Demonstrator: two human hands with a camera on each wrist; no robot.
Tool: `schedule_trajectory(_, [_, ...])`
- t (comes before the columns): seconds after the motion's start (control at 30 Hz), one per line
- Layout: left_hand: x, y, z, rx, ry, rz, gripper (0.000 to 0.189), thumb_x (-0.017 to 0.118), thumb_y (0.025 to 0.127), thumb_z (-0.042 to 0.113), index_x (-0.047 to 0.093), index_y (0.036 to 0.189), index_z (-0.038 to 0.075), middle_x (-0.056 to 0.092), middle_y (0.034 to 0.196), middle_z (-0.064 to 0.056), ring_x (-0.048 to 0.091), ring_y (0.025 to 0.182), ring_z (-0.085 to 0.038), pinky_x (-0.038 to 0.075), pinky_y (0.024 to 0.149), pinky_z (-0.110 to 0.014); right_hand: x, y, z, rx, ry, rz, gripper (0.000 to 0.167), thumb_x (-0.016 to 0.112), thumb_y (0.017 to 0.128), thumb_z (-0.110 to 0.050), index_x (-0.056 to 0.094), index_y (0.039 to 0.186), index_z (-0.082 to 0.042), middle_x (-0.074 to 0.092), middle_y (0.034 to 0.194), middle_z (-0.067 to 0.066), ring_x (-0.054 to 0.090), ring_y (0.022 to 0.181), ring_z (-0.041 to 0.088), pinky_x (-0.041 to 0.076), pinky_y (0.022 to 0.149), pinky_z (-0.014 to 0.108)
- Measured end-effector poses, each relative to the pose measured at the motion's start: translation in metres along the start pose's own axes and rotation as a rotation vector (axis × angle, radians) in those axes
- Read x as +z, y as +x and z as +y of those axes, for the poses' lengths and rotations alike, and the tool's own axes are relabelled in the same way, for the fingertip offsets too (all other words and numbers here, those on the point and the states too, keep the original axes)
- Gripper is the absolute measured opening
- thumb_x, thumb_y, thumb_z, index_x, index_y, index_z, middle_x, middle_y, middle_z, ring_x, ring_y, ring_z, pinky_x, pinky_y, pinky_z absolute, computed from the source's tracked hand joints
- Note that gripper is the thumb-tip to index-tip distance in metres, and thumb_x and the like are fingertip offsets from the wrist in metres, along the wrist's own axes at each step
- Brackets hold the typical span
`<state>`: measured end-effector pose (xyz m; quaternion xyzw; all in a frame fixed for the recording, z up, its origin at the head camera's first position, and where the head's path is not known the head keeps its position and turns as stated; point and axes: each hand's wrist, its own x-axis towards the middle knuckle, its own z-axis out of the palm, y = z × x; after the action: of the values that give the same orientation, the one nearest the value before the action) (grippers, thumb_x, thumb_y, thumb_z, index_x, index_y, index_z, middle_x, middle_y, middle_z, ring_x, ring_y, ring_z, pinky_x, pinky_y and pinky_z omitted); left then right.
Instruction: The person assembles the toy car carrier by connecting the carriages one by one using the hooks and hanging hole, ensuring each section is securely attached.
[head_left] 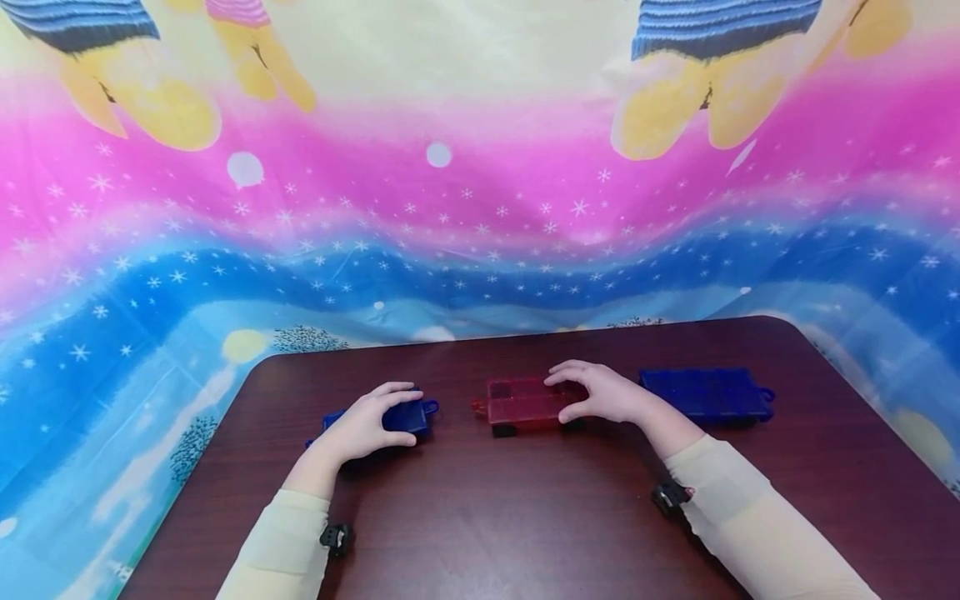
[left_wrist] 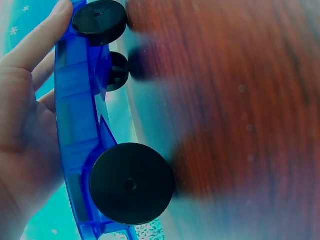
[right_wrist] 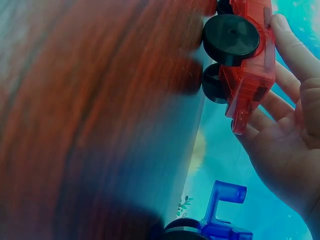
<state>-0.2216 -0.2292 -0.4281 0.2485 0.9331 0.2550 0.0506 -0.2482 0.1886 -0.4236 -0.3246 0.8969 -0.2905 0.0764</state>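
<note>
My left hand (head_left: pixel 366 427) grips a small translucent blue toy wagon base (head_left: pixel 409 418) from above, thumb on the near side, fingers on the far side. The left wrist view shows black wheels under this blue wagon base (left_wrist: pixel 76 112), close over the table, and a hook part at its end. Right of it, my right hand (head_left: pixel 603 395) holds the right end of a translucent red wagon base (head_left: pixel 525 407) in the same way. A red hook sticks out towards the blue one, with a gap between them. Black wheels and a coupling show on the red wagon base (right_wrist: pixel 257 75) in the right wrist view.
A longer blue wagon base (head_left: pixel 701 396) stands behind my right forearm, a ring at its right end. Its upright blue coupling (right_wrist: pixel 217 200) shows in the right wrist view. The dark wooden table (head_left: pixel 487 517) ends at a patterned cloth (head_left: pixel 480 250). Each wrist carries a small black camera.
</note>
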Motion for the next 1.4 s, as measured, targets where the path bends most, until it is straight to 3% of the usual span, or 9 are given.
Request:
schedule_trajectory(0.67, [-0.006,0.002,0.005,-0.003,0.010,-0.002,0.068,0.087,0.086,0.027,0.061,0.145,0.007,0.049,0.151,-0.018,0.050,0.135,-0.043,0.048,0.104,-0.058,0.002,0.002,0.003,-0.005,0.039,-0.014,0.055,0.083,0.090,-0.027,0.066,0.135,-0.002,0.053,0.146,0.024,0.046,0.137,0.046,0.040,0.109,0.063])
schedule_trajectory(1.4, [0.004,0.030,0.030,0.072,-0.036,-0.030,0.069,0.088,0.085,0.028,0.060,0.146,0.009,0.051,0.152,-0.013,0.051,0.135,-0.041,0.046,0.106,-0.057,0.000,0.001,0.006,-0.005,0.034,-0.025,0.055,0.083,0.090,-0.028,0.067,0.135,-0.002,0.053,0.147,0.023,0.046,0.138,0.046,0.039,0.110,0.063])
